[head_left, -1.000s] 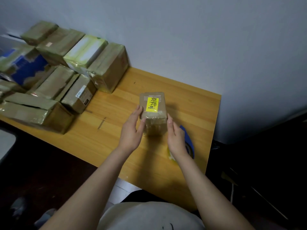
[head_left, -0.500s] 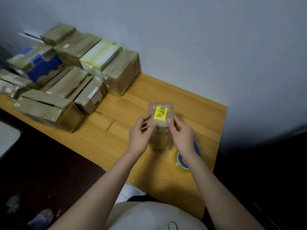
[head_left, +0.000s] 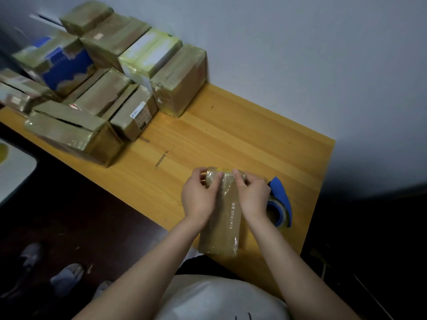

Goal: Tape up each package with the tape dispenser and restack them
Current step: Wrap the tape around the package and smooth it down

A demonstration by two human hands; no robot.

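A yellow wooden worktop (head_left: 242,135) bears stacked tape-wrapped cardboard packages (head_left: 104,88) at far left; near its front edge, a small taped brown box (head_left: 226,218) beside a blue tape dispenser (head_left: 280,195).

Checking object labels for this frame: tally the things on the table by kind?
Stacked packages: 9 at least; the left edge is blurred
Held package, gripped by left hand and right hand: 1
Tape dispenser: 1
Total: 11 at least
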